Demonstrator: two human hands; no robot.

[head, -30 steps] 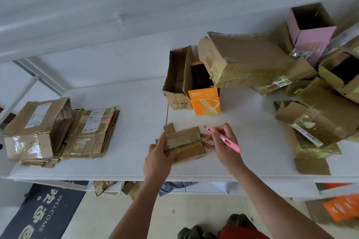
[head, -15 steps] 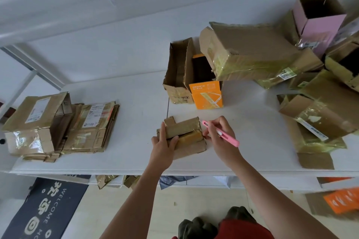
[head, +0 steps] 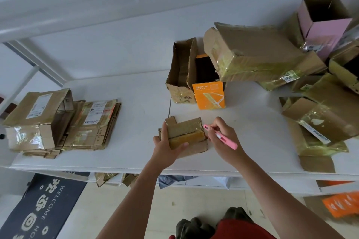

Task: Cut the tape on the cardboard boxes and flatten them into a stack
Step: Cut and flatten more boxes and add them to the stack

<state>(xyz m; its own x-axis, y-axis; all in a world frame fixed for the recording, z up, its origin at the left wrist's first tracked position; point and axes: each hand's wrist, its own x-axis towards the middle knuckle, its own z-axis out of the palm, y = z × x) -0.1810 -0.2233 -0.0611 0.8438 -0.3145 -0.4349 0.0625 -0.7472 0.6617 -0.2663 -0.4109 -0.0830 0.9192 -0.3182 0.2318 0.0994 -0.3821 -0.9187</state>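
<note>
Looking down from the head camera, a white bench point(head: 136, 103) carries many cardboard boxes. Near its front edge, at the middle, lies a small taped cardboard box point(head: 186, 134), brown with yellowish tape across it. The left hand point(head: 165, 147) grasps this box at its left end, thumb along the front and fingers curled over the far side, holding it against the bench. The right hand point(head: 223, 137) is clenched around a pink utility knife point(head: 221, 137), held like a pen, its tip touching the box's right end.

At the left end of the bench sits a stack of flattened cardboard boxes point(head: 93, 126), with a taller taped box point(head: 37, 120) resting beside and partly on them. Behind the small box stand an open brown carton point(head: 179, 75) and an orange box point(head: 209, 95), touching each other. To the right is a jumbled pile of taped boxes point(head: 262, 54), with an open pink box point(head: 324, 23) at the back. On the floor lies a dark welcome mat point(head: 42, 205).
</note>
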